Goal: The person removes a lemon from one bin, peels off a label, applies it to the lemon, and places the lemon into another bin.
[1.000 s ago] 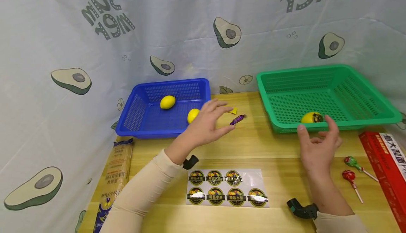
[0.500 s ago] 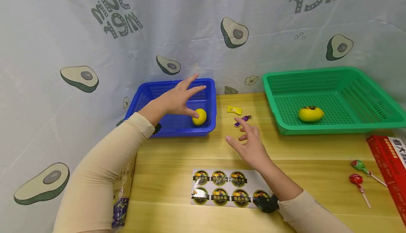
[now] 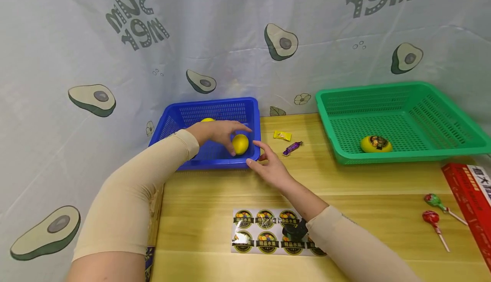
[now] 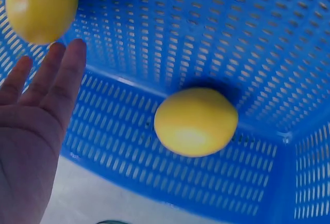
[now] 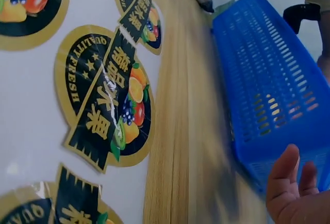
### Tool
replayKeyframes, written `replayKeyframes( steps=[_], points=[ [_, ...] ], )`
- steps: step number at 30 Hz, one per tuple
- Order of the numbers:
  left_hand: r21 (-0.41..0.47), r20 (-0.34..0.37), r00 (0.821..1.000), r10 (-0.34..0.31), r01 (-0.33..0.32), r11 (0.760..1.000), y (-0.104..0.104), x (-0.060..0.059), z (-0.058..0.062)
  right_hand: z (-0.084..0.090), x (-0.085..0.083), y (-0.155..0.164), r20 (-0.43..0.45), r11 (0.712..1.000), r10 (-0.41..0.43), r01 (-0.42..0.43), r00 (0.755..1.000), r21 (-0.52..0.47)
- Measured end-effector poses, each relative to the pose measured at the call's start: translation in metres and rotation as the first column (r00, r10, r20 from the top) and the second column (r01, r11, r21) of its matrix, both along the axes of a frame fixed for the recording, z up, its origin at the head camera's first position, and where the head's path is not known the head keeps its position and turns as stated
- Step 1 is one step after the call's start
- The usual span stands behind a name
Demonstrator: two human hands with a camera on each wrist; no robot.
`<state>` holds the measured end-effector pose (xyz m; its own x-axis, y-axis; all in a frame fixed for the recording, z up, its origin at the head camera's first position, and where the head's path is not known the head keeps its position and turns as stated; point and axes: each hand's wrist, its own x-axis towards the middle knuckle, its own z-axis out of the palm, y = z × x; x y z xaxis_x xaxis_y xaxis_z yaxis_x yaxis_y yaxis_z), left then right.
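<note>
Both hands [image 3: 245, 154] beside one lemon [image 3: 240, 143] — blue basket [image 3: 215, 110]

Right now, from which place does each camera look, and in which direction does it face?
Head: above the table, facing forward and down; both sleeved arms show, left hand in the blue basket.
Left wrist: inside the basket, facing a lemon; fingers show.
Right wrist: low over the sticker sheet; fingertips show.
Shared: all three show the blue basket.

Curtained tabletop setup, avocado-print backdrop [image 3: 245, 39]
</note>
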<state>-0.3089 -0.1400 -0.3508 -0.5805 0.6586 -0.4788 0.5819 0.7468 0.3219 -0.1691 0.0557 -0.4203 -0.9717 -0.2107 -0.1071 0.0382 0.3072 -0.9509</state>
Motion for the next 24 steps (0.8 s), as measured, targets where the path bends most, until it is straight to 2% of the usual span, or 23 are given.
replayKeyframes(
  steps=[4,9,24],
  points=[
    [-0.018,0.031,0.999,0.024,-0.023,1.000,0.005,-0.005,-0.009,-0.002,0.000,-0.003,0.067,0.998,0.001,0.003,0.998,-0.063],
    [-0.035,0.032,0.998,0.050,-0.048,0.998,0.008,-0.012,-0.016,-0.003,-0.002,-0.002,0.078,0.998,0.010,-0.005,0.997,-0.064],
    [-0.065,0.013,0.999,0.053,-0.052,0.997,0.011,-0.016,-0.020,-0.002,-0.002,-0.001,0.096,0.999,0.020,-0.016,0.995,-0.048]
  ],
)
